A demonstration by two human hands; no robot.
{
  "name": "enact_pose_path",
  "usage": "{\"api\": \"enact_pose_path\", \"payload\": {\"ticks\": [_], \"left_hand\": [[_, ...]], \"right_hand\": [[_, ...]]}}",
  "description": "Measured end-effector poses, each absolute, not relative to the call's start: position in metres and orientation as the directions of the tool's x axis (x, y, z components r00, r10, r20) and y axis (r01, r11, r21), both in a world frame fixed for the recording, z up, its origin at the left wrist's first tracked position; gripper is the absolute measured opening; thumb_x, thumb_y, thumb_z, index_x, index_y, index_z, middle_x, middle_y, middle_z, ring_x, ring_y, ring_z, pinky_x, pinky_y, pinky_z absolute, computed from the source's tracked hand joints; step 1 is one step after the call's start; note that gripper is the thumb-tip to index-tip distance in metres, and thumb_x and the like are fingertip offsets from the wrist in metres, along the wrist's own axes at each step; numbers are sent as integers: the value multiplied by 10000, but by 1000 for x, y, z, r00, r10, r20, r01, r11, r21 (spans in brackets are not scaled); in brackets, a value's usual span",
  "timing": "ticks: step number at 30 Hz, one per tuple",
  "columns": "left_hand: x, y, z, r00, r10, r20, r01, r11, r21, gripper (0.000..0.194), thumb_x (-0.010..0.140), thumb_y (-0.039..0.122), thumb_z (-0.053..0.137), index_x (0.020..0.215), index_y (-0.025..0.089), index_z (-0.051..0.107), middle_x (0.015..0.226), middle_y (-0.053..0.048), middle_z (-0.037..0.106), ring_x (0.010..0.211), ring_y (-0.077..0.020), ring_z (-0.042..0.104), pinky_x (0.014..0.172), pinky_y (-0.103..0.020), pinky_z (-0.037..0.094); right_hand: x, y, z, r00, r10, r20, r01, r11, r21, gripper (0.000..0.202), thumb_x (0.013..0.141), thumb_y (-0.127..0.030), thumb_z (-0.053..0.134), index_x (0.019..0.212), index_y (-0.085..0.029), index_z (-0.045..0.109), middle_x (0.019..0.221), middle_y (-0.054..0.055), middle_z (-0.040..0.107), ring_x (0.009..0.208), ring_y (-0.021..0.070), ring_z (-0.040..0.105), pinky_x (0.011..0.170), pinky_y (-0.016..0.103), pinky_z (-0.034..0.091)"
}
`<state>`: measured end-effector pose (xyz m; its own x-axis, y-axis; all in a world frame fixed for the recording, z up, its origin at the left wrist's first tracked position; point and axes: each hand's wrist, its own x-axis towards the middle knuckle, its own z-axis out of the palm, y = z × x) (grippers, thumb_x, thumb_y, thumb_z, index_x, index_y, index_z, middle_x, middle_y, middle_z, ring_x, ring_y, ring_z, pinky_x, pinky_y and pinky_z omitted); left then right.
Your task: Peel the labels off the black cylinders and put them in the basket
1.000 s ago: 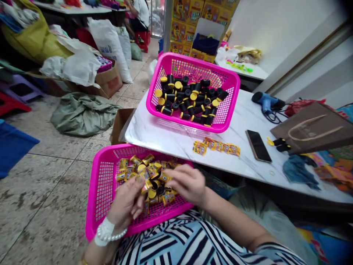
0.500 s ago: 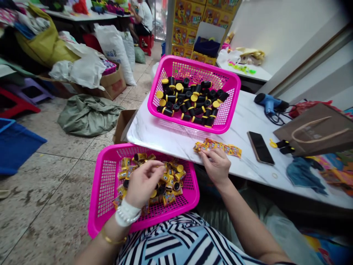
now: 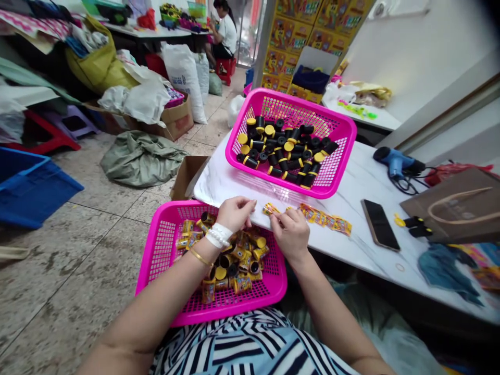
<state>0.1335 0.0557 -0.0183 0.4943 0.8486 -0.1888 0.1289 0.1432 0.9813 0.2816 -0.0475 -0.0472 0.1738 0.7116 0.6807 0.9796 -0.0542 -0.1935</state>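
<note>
My right hand (image 3: pixel 291 230) is at the table's near edge, its fingers pinched on a small yellow-orange printed label (image 3: pixel 269 209). Just left of it, my left hand (image 3: pixel 236 213) has thumb and fingertips pressed together; whatever they may hold is too small to make out. A row of similar printed labels (image 3: pixel 328 220) lies on the white table right of my right hand. Under my left wrist is a lower pink basket (image 3: pixel 156 260) with several label-wrapped containers (image 3: pixel 242 284). The upper pink basket (image 3: pixel 289 191) on the table holds several bare black containers with yellow lids (image 3: pixel 287 165).
On the table's right side are a phone (image 3: pixel 379 224), a blue heat gun (image 3: pixel 396 162), a brown paper bag (image 3: pixel 453 208) and a blue cloth (image 3: pixel 447 273). A blue crate (image 3: pixel 42 190) and a green sack (image 3: pixel 140 159) stand on the floor. Another person (image 3: pixel 226 34) sits far back.
My left hand has moved up and right from over the lower basket to beside my right hand. A label is now apart from the row, in my right fingers. The view has shifted left.
</note>
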Motion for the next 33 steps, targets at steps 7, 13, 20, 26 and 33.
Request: {"api": "enact_pose_path", "payload": {"ticks": [7, 13, 20, 26, 33], "left_hand": [[125, 31, -14, 577, 772, -268, -49, 360, 932, 348, 744, 420, 760, 935, 138, 690, 484, 54, 562, 320, -52, 381, 337, -185, 263], [128, 48, -21, 424, 902, -84, 127, 32, 991, 198, 764, 334, 717, 775, 137, 730, 499, 32, 591, 364, -69, 445, 398, -203, 336], [113, 36, -16, 532, 841, -103, -76, 169, 983, 259, 696, 376, 790, 750, 134, 717, 603, 6, 651, 530, -90, 532, 520, -203, 417], [71, 28, 3, 722, 661, -202, 60, 231, 971, 257, 811, 406, 688, 791, 154, 640, 439, 78, 468, 363, -56, 369, 389, -181, 255], [54, 23, 3, 687, 720, -104, 215, -65, 974, 219, 838, 330, 646, 736, 138, 673, 603, -4, 623, 549, -101, 530, 522, -208, 401]], "right_hand": [[263, -49, -43, 185, 589, 787, 962, 56, -268, 133, 920, -216, 635, 941, -182, 762, 702, 45, 629, 701, 193, 546, 712, 333, 463], [262, -40, -56, 98, 639, 763, 994, -29, -104, 126, 904, -203, 638, 886, -186, 761, 690, 62, 638, 705, 216, 518, 690, 349, 446], [241, -54, -39, 169, 664, 728, 921, 157, -356, 65, 883, -215, 673, 895, -196, 734, 743, 58, 643, 734, 209, 568, 717, 365, 481], [233, -66, -12, 311, 947, 76, 137, 35, -990, 309, 892, -400, 663, 1116, -188, 671, 919, 63, 693, 684, 152, 614, 535, 256, 472], [213, -64, -13, 129, 977, -172, -153, -152, -977, 312, 839, -485, 705, 791, -182, 647, 602, -45, 573, 472, 76, 466, 467, 204, 407]]}}
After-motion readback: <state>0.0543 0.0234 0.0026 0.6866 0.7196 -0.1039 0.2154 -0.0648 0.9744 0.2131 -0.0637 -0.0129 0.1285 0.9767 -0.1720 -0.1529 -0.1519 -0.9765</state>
